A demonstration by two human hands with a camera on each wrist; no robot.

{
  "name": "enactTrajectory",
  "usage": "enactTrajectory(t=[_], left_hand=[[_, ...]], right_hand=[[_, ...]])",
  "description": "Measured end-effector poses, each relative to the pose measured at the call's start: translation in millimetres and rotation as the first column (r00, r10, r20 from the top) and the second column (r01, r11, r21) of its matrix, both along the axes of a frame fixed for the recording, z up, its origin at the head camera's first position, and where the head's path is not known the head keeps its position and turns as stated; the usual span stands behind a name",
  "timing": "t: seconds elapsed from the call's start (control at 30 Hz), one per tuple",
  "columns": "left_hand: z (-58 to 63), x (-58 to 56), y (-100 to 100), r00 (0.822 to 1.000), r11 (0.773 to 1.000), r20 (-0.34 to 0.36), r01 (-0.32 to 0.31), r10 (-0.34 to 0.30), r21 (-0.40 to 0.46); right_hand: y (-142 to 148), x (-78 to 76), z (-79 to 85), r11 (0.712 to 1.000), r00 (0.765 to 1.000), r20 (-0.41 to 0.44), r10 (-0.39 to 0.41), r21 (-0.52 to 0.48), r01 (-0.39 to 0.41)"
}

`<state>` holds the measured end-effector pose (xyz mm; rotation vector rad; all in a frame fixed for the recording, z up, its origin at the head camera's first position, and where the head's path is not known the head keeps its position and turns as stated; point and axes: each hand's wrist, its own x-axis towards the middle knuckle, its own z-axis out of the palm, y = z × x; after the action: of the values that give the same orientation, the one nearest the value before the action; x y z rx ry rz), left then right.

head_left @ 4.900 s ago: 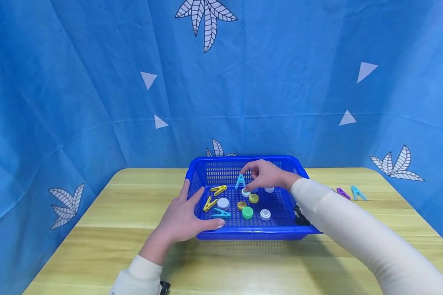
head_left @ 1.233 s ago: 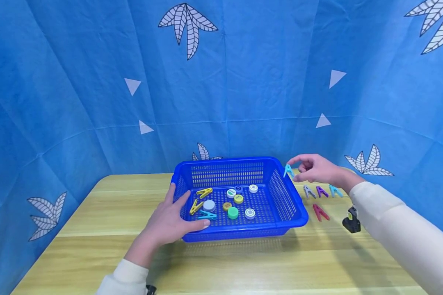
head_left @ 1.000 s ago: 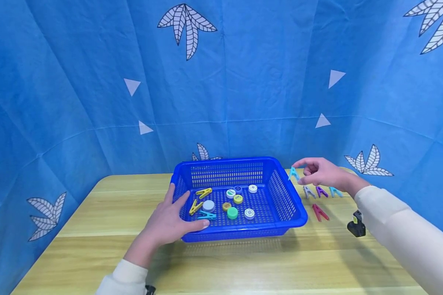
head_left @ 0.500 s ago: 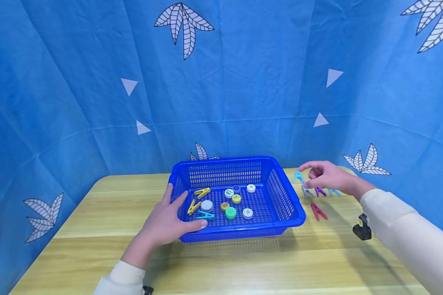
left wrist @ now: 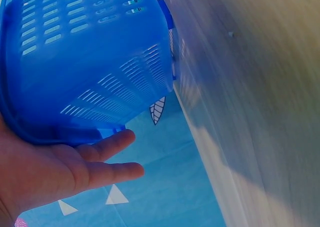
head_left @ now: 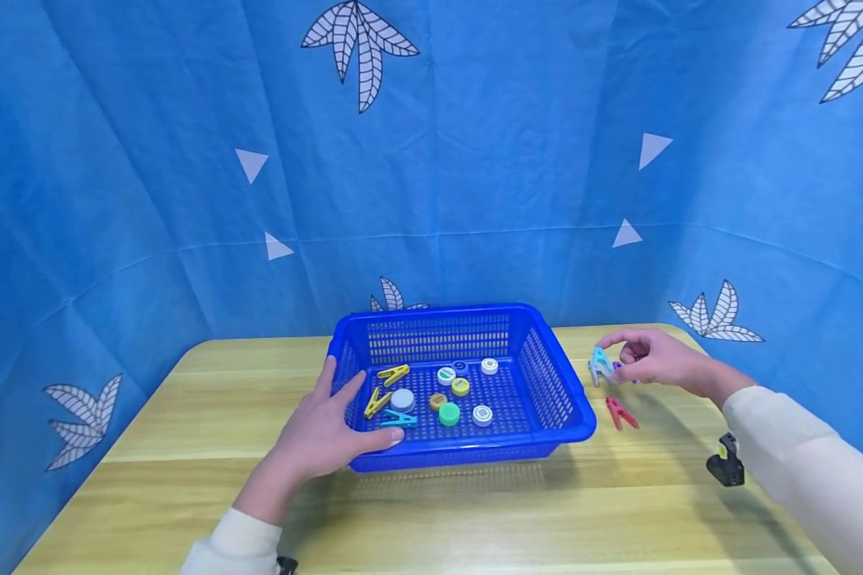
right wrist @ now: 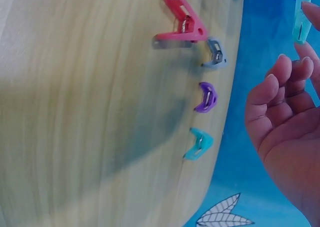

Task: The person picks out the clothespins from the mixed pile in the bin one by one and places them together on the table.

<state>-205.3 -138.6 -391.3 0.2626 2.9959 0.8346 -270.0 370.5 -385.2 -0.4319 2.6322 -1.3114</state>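
A light blue clothespin [head_left: 599,358] is pinched between the thumb and index finger of my right hand [head_left: 654,358], above the table right of the basket. The right wrist view shows the same clothespin [right wrist: 301,22] upright between the fingertips, the other fingers curled. With fingers spread, my left hand [head_left: 328,429] rests on the left end of the blue plastic basket [head_left: 475,441]; the thumb lies over the front rim. In the left wrist view the palm touches the basket wall [left wrist: 75,97] and two fingers stretch out straight. Inside lie two yellow clothespins [head_left: 393,374], a blue clothespin [head_left: 399,418] and several bottle caps [head_left: 449,414].
On the wooden table [head_left: 431,519], right of the basket, lie a red clothespin [right wrist: 185,22], a grey clothespin [right wrist: 216,54], a purple clothespin [right wrist: 206,97] and a turquoise clothespin [right wrist: 200,143]. A patterned blue cloth [head_left: 431,160] hangs behind the table.
My right hand has carried the light blue clothespin out of the basket, over its right side, then lower and further right toward the other clothespins. The left hand stays on the basket.
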Motion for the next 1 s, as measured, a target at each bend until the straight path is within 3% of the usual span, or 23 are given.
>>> enactTrajectory(t=[0.53,1.0], left_hand=[[3.6,1.7,1,1.000,1.000,0.003,0.003,-0.003,-0.007],[3.6,2.6,1,1.000,1.000,0.004,-0.003,0.003,-0.003]], right_hand=[[21,13.3,-13.9,1.000,0.995,0.095,-0.003,-0.017,0.005],[43,21.1,-26.3,1.000,0.995,0.100,0.010,-0.011,-0.009]])
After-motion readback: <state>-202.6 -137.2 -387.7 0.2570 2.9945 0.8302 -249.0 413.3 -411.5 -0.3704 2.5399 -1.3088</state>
